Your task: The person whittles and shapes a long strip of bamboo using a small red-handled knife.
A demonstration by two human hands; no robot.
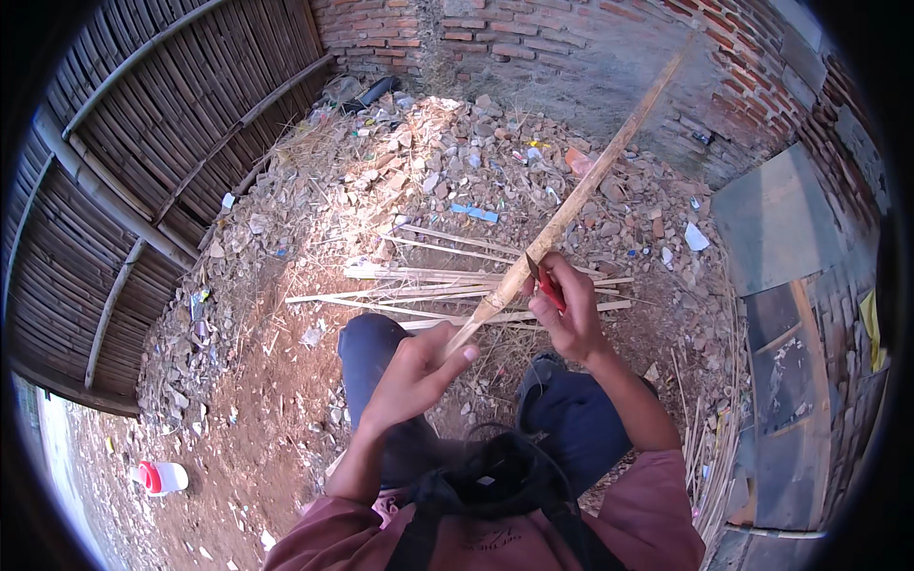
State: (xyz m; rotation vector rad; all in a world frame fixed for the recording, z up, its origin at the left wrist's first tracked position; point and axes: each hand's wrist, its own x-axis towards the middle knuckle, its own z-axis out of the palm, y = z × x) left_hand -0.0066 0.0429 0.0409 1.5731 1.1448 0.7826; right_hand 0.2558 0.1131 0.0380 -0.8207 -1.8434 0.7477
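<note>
Bamboo strip [574,205] slants up from clasping left hand [416,374].

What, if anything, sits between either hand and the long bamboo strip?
Left hand: nothing visible; it grips the bamboo strip directly, at the near end. Right hand: the red-handled knife it holds, blade at the strip's edge.

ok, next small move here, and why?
Probably a short, light stroke of the red-handled knife along the long bamboo piece, away from the left hand. The right hand has the blade at the bamboo's side, and the left hand grips the near end, in line with a stroke toward the body.
</note>
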